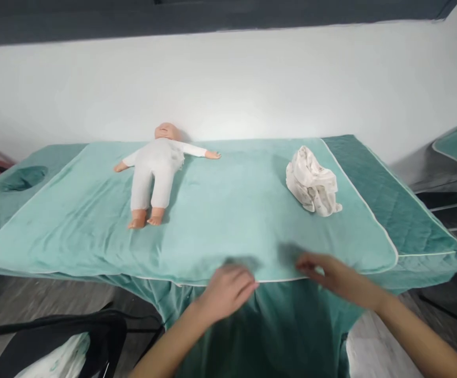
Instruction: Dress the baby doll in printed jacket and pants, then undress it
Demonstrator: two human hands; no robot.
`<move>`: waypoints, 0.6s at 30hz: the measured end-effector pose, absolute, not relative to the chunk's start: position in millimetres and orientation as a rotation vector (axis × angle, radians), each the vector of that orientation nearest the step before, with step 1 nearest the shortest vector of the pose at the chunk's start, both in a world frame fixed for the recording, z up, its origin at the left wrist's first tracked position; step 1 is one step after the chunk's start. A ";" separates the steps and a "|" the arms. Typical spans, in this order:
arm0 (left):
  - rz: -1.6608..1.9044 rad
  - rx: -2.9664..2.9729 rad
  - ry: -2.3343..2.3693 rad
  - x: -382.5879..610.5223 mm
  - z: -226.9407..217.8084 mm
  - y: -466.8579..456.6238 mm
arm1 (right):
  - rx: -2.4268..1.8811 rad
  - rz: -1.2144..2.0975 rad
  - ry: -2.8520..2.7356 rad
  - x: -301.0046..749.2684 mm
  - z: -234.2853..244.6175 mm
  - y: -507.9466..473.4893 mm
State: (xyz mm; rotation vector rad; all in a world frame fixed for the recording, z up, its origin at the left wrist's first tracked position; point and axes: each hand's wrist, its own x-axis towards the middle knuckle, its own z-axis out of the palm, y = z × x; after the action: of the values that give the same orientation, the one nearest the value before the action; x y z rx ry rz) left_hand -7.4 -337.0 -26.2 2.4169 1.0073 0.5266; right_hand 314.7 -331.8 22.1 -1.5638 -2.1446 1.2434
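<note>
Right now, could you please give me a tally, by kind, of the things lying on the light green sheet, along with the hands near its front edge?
Doll: 1
Crumpled cloth: 1
Hands: 2, the left hand and the right hand
Total: 4

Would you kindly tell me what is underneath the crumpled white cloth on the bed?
The crumpled white cloth rests on the light green cover, which shows around it. Anything else beneath it or inside its folds is covered and cannot be seen.
</note>
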 end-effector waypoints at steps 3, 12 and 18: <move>0.874 1.938 1.023 39.8 -21.8 -246.3 | -1.574 0.434 -2.034 313.7 34.2 -251.0; 1.190 1.039 0.944 113.7 -43.8 -83.0 | -2.137 -0.120 -1.726 315.6 -4.2 -117.3; 1.263 0.842 0.645 103.8 -35.4 -85.4 | -1.519 0.088 -1.978 244.5 12.6 -119.9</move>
State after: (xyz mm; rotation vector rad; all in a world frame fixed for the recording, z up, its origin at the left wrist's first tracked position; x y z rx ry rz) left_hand 103.8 -85.4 -35.4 0.8415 0.6448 1.2626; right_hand 244.5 -119.9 12.6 -1.5193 -1.9776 0.0882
